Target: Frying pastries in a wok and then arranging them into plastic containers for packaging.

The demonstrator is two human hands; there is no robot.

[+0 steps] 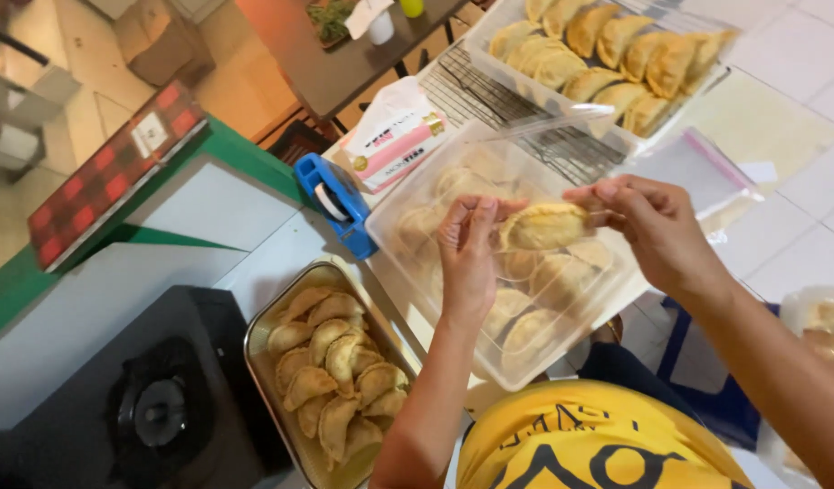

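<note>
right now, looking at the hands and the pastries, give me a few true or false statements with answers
1. Both hands hold one pastry over the clear box. True: the left hand and right hand grip it at either end.
2. The clear box has no pastries in it. False: several already lie inside.
3. A metal tray of pastries sits beside the black stove. True.
4. The blue tape dispenser lies inside the metal tray. False: it sits on the counter, above the tray and left of the clear box.
5. The far tray on the wire rack is bare. False: it holds a row of pastries.
</note>
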